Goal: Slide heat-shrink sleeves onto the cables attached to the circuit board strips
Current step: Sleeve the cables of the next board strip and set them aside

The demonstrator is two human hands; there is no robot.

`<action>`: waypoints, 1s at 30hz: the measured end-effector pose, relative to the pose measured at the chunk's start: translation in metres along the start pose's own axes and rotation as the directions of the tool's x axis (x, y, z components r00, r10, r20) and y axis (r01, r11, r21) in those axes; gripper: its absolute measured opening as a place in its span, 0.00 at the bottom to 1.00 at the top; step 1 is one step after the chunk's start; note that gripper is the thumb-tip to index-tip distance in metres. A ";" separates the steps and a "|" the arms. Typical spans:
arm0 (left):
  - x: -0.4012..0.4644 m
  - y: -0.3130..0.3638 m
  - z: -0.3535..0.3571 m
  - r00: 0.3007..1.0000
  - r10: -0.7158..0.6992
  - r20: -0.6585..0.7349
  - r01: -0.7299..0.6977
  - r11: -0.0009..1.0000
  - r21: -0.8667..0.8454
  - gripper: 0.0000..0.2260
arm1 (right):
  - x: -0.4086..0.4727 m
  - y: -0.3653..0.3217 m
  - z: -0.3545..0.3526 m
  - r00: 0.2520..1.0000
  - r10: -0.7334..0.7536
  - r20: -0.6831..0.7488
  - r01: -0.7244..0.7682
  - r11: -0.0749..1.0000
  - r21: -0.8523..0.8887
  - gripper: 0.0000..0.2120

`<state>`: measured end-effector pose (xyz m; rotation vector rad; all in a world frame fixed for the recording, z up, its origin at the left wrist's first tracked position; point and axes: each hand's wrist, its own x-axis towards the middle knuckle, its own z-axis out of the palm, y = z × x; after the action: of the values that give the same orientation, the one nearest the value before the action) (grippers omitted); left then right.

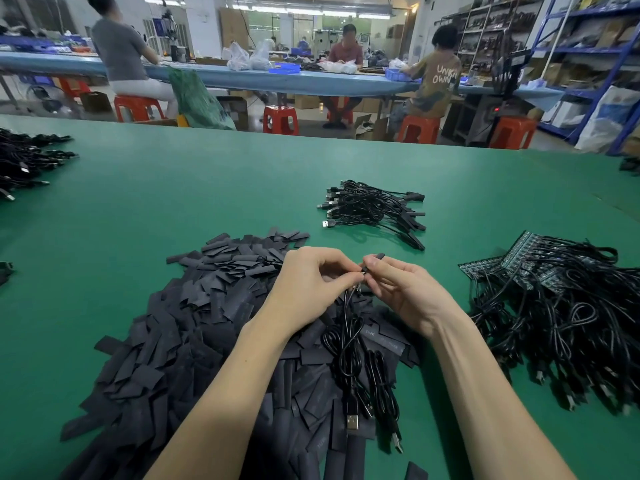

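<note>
Sleeves lay heaped at 6 o'clock on the table. Left hand and right hand pinched the cable end, apparently through a sleeve. Risk: loose loops snagging, pulling it free.

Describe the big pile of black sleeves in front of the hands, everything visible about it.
The pile of sleeves is a broad, loose heap of short, flat, matte black strips, apparently cut heat-shrink tubing, some with faint printing. It lies on the green table, spreading from mid-table towards the bottom left edge. The strips overlap at random angles. A coiled black cable with USB plugs rests on its right side, and both forearms hang above it.
</note>
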<state>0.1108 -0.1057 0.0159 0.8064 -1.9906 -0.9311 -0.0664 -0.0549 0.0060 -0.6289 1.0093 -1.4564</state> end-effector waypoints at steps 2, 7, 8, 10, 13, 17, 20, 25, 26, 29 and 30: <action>0.001 0.001 0.000 1.000 -0.010 -0.012 0.009 0.999 -0.052 0.03 | 0.000 0.000 0.000 1.000 -0.002 0.020 0.002 1.000 0.002 0.05; 0.001 0.000 0.004 1.000 -0.014 -0.028 0.012 0.997 -0.071 0.06 | -0.003 -0.001 0.001 0.999 -0.016 0.044 0.018 0.999 -0.044 0.04; 0.001 0.000 0.005 0.999 -0.013 -0.034 0.011 0.997 -0.073 0.06 | -0.004 -0.002 0.002 0.998 -0.033 0.044 0.035 0.998 -0.042 0.06; 0.002 0.001 0.007 0.998 -0.025 -0.060 0.019 0.995 -0.093 0.06 | -0.005 -0.004 0.005 0.995 -0.092 0.026 0.093 0.995 -0.029 0.13; 0.003 0.000 0.007 0.996 -0.066 -0.053 0.055 0.981 -0.185 0.06 | -0.006 -0.004 0.011 0.976 -0.217 -0.019 0.215 0.974 -0.075 0.17; 0.003 0.001 0.007 0.997 -0.079 -0.024 0.070 0.966 -0.247 0.06 | -0.008 -0.002 0.018 0.958 -0.281 -0.063 0.277 0.959 -0.064 0.12; 0.002 0.001 0.007 0.995 -0.101 -0.025 0.089 0.951 -0.296 0.05 | -0.008 0.000 0.019 0.959 -0.273 -0.077 0.269 0.962 -0.055 0.14; 0.002 0.000 0.006 0.994 -0.110 -0.019 0.100 0.953 -0.285 0.05 | -0.007 0.003 0.020 0.961 -0.265 -0.074 0.261 0.964 -0.060 0.15; 0.002 0.000 0.006 0.994 -0.111 -0.019 0.101 0.954 -0.283 0.05 | -0.006 0.004 0.020 0.961 -0.268 -0.071 0.264 0.963 -0.060 0.16; 0.001 -0.001 0.005 0.993 -0.115 -0.017 0.106 0.960 -0.261 0.06 | -0.006 0.006 0.020 0.958 -0.279 -0.066 0.274 0.958 -0.081 0.16; 0.001 -0.001 0.005 0.993 -0.115 -0.019 0.106 0.961 -0.256 0.06 | -0.006 0.006 0.020 0.958 -0.279 -0.069 0.274 0.958 -0.082 0.16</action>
<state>0.1059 -0.1055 0.0139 0.7866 -1.7651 -1.2028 -0.0452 -0.0534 0.0114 -0.7943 1.0706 -1.7071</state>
